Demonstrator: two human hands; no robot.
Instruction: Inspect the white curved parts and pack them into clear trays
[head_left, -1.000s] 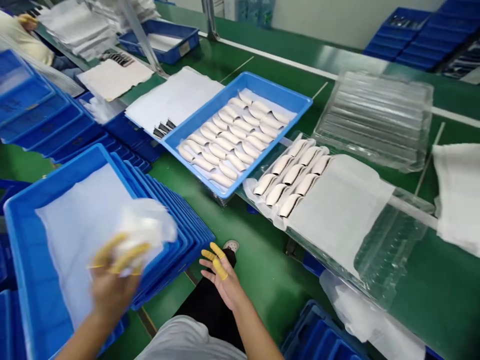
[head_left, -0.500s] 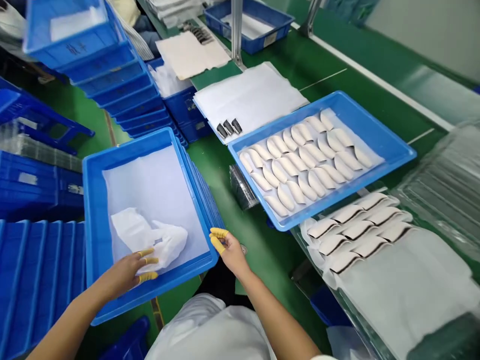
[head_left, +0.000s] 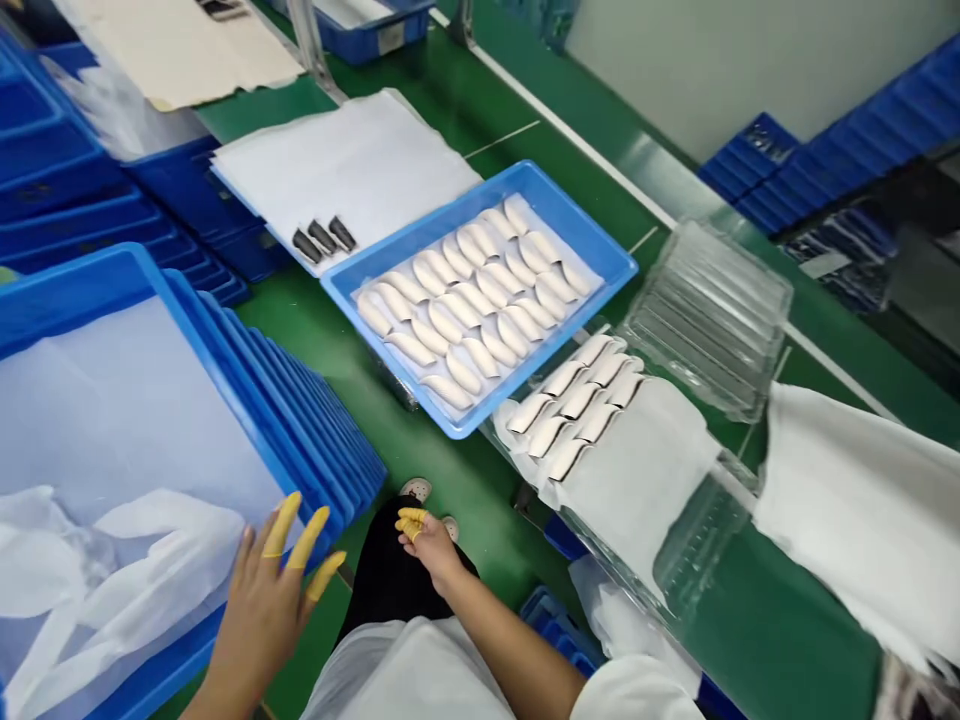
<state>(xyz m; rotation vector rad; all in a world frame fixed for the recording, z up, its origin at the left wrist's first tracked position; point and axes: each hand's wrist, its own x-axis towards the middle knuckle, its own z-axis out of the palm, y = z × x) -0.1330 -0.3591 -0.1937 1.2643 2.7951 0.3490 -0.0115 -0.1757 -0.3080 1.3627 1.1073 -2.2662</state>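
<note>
My left hand (head_left: 274,580) is open, fingers spread, at the near right rim of a blue tray (head_left: 214,385) on top of a stack. Yellow finger cots cover several of its fingertips. Crumpled white sheets (head_left: 169,545) lie left of this hand on the tray's pale liner (head_left: 112,400). My right hand (head_left: 426,545), also in yellow finger cots, hangs in front of my body, fingers curled in, with nothing visible in them. Ahead of it is another blue tray (head_left: 600,245) with rows of cream curved pieces (head_left: 472,300) on a white sheet.
Several cream pieces with dark edges (head_left: 577,400) lie on a white cloth at the right bench. A clear plastic tray (head_left: 709,310) is behind them. Three black pieces (head_left: 322,238) rest on white sheets (head_left: 352,150). Stacked blue trays (head_left: 300,400) stand on the left.
The view has swung right, showing more of the right bench. My left hand has lifted from the crumpled sheets to the tray's right side. My right hand has moved away from the tray rim, fingers curling.
</note>
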